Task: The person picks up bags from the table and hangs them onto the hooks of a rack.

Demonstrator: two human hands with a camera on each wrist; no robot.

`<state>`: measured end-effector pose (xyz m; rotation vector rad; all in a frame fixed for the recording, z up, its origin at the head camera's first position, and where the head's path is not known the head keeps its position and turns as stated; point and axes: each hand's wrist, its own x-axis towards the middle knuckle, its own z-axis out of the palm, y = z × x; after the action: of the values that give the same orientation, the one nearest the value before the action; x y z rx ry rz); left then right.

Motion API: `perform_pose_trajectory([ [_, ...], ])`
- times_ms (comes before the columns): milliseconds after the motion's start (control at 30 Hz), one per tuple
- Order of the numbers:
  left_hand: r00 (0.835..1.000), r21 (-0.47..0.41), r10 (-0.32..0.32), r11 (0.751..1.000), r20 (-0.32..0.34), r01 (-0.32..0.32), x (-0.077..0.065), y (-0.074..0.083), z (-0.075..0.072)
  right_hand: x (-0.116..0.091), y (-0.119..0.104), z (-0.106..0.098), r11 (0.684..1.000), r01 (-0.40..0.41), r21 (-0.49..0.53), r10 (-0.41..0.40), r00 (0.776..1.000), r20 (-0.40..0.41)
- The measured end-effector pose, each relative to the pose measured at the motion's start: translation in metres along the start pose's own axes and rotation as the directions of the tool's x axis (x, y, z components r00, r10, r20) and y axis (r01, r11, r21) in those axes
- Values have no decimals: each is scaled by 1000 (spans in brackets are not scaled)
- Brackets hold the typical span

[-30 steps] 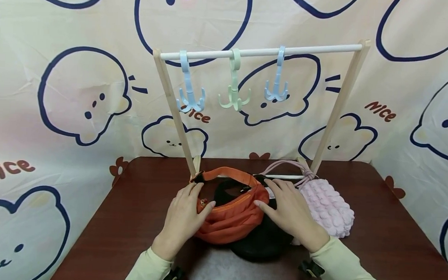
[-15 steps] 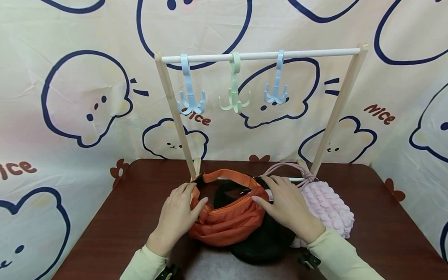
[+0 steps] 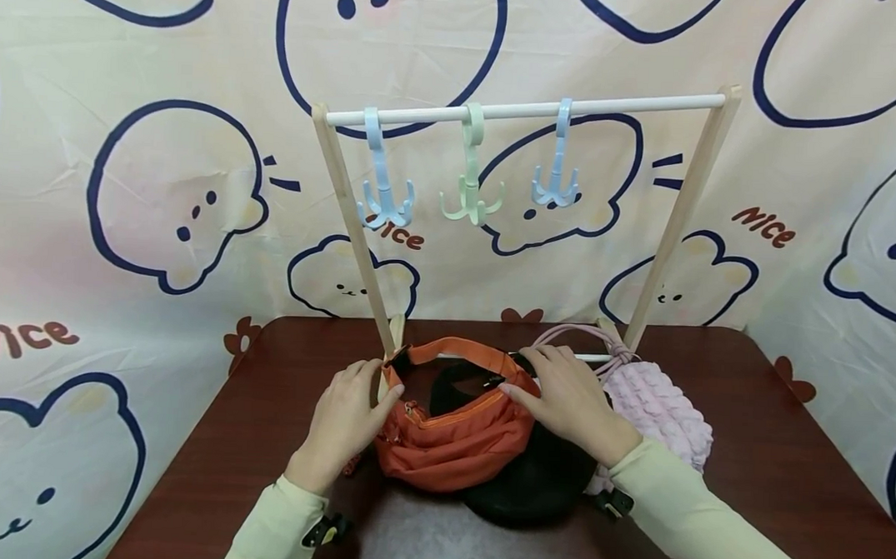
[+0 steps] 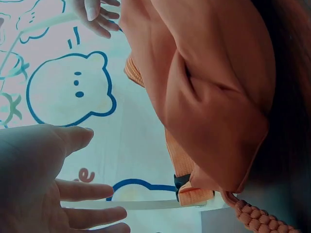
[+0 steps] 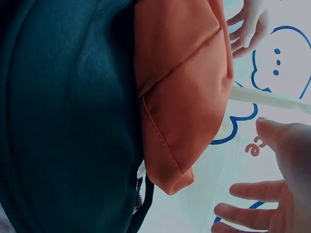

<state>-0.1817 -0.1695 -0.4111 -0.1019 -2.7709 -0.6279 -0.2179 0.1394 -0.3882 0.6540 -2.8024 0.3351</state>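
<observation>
Left hand [image 3: 346, 413], right hand [image 3: 569, 401]: fingers spread, gripping nothing, flanking orange bag [image 3: 456, 448]; I'd guess lining up, next needs strap [image 3: 460, 347] grip

Both my forearms [image 3: 276, 518] reach forward. My left hand [image 3: 346, 408] and my right hand [image 3: 572, 397] are apart, thumbs [image 4: 77, 139] pointing inward, and the fingers [image 4: 87, 190] are spread and almost straight.
</observation>
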Motion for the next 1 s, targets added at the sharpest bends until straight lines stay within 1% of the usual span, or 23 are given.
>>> perform_pose_trajectory([
  [133, 999, -25, -26, 999, 44, 27, 3, -4, 0, 3, 1, 1, 1000, 8, 4, -8, 1000, 17],
  [300, 993, -45, -52, 997, 103, 57, 8, -10, 0, 7, 1, 1, 1000, 12, 12, -12, 999, 49],
  [533, 991, -20, -53, 998, 120, 56, 15, -17, 0, 15, 4, -1, 1000, -3, 24, 1, 995, 101],
  [800, 982, -16, -73, 997, 172, 77, 24, -19, 0, 23, 8, -1, 998, -3, 57, -4, 992, 123],
  [1000, 979, -21, -77, 996, 189, 83, 28, -20, 0, 29, 8, 0, 997, 2, 76, -13, 989, 146],
])
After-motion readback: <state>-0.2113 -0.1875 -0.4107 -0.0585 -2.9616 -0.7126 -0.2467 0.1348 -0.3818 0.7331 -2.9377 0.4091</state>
